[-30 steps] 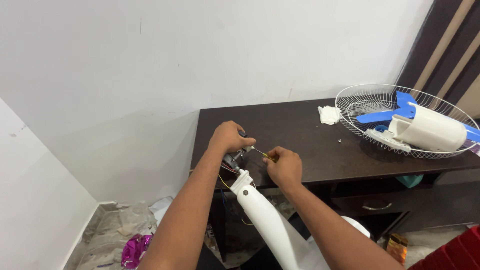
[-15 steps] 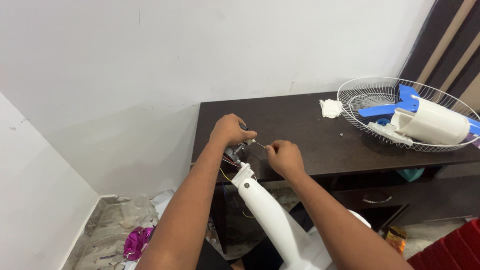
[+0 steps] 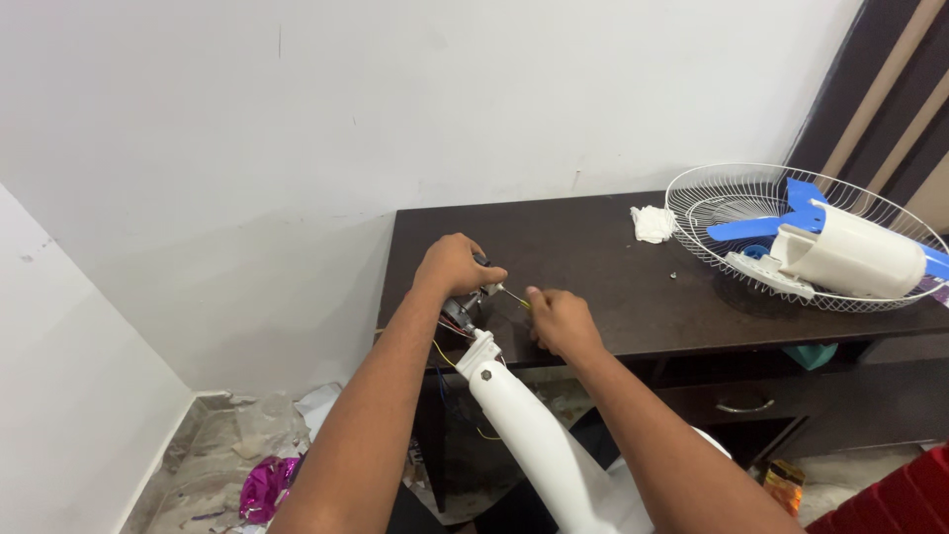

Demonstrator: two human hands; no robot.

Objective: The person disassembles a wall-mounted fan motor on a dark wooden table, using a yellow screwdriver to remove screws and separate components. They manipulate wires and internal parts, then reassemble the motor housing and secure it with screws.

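Bright even indoor light, soft and diffuse, faint shadow under the wire guard [image 3: 806,237] on the bench [image 3: 593,257], mild sheen on dark wood, sharp focus, slight wide-angle stretch at edges

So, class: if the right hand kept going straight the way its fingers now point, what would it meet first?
The right hand points up-left along a thin wire toward the left hand, so it would likely meet the left hand's fingertips first; depth is hard to judge.

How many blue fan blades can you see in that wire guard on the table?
2 show clearly: one blue blade lying left of the white motor housing, one sticking up behind it. A blue tip at the guard's right rim may be a third, mostly hidden.
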